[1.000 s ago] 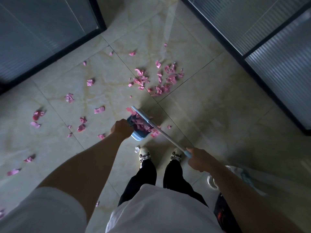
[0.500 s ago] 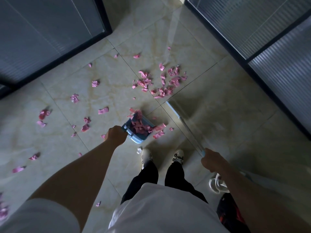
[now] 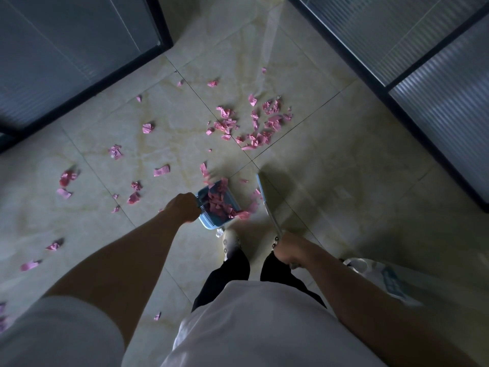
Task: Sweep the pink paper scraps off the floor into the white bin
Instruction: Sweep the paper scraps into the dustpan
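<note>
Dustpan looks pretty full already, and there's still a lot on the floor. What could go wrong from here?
1. The blue dustpan in the left hand is heaped with pink scraps; some sit at its lip and could spill if it tilts.
2. The broom in the right hand is blurred mid-swing; a fast stroke may scatter the big pile.
3. Loose scraps lie far left and are easily missed.

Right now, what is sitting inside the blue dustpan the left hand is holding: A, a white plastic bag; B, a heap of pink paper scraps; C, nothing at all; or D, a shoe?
B: the blue dustpan, gripped at its handle by the left hand, holds a heap of pink paper scraps, while many more lie scattered on the tiled floor.
</note>
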